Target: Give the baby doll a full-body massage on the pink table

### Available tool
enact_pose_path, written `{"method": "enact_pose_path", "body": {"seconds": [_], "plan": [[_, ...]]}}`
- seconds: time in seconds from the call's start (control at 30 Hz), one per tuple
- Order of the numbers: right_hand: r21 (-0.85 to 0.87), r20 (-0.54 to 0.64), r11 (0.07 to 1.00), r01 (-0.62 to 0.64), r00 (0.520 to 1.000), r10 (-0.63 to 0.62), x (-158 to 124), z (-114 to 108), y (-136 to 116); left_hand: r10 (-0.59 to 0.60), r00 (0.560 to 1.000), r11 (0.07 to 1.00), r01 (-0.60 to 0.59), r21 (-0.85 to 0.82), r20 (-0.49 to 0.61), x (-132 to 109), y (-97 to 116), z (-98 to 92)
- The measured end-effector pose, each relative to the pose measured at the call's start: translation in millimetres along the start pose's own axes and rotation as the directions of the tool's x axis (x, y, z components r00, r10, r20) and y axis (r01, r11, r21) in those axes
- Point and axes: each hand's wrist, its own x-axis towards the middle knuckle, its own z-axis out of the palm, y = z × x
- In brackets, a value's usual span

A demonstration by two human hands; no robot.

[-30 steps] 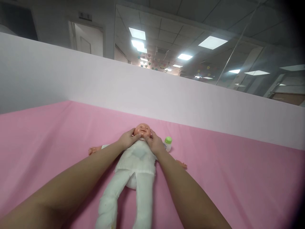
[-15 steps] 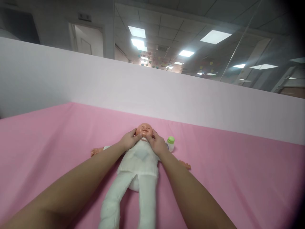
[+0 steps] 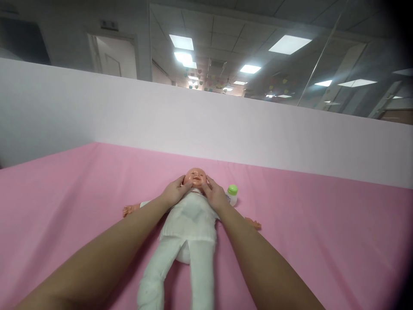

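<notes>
Nearest the person, a white-clothed doll with a glossy plastic head (image 3: 193, 224) lies on its back on the smooth pink-covered desk (image 3: 322, 241), legs toward them. The left hand (image 3: 173, 191) and right hand (image 3: 215, 196) grasp its head from both sides, thumbs by the jaw, a hold that would likely stop it rolling. Their forearms cross its spread arms. Beside the right hand, a small whitish bottle with a green cap (image 3: 232, 196) crowds that side; a plain white panel (image 3: 206, 125) blocks the far edge.
</notes>
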Motion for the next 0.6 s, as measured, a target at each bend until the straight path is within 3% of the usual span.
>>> {"method": "enact_pose_path", "body": {"seconds": [0.27,0.6], "plan": [[-0.154,0.004,0.987,-0.035,0.999,0.036,-2.1,3.1,-10.9,0.0,1.0,1.0,0.0,0.021,0.013,0.7,-1.9,0.3],[-0.107,0.008,0.994,-0.001,1.0,0.001,0.9,3.6,-2.2,0.007,1.0,1.0,-0.007,-0.025,-0.022,2.9,-3.0,1.1]]}}
